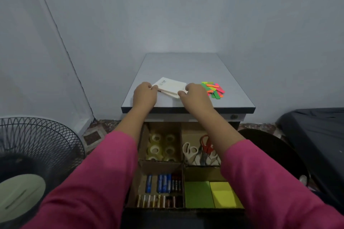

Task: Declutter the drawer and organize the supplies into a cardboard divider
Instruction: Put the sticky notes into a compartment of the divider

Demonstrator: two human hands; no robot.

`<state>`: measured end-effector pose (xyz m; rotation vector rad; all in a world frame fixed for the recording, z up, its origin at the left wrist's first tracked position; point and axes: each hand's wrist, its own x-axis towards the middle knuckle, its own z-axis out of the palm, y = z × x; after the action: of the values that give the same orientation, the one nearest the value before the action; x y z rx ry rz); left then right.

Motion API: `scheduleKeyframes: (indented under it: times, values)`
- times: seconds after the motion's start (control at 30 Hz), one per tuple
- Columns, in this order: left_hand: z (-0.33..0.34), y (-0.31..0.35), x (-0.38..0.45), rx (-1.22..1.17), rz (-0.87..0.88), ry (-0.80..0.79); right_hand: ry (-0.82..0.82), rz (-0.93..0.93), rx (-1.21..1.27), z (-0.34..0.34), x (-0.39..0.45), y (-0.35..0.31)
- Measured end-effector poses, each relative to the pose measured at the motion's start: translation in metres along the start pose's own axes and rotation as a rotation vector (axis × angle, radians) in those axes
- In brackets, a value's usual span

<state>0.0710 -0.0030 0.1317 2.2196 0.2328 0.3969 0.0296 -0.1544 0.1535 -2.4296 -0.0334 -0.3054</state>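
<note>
Up on the desk [188,65], the left hand [144,95] and right hand [195,95] both grip the white pads [170,87] by opposite ends.

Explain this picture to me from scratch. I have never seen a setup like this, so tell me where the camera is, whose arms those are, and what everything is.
There is no machine here. A camera worn on a person's head looks forward and down, so the arms in pink sleeves are the wearer's own. The left hand and right hand both grip a stack of white cards on a small grey table. Beside it lie bright sticky strips. Below, an open drawer holds a cardboard divider with tape rolls, scissors, batteries and sticky note pads, each in its own compartment.
</note>
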Motion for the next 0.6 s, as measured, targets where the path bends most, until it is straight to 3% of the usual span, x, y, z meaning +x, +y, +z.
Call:
scheduleKeyframes:
  times: [0.13, 0.23, 0.47, 0.6]
  values:
    - [0.010, -0.001, 0.026, 0.243, -0.073, -0.038, -0.110, 0.090, -0.086, 0.013, 0.029, 0.002]
    - [0.017, 0.003, 0.029, 0.403, -0.027, -0.034, -0.152, 0.145, -0.126, 0.019, 0.047, 0.008]
    - [0.012, -0.007, 0.026, -0.025, -0.048, 0.052, -0.158, 0.215, -0.094, 0.025, 0.060, 0.019]
    - [0.011, -0.006, 0.025, -0.086, -0.055, 0.122, -0.104, 0.264, 0.032, 0.029, 0.059, 0.023]
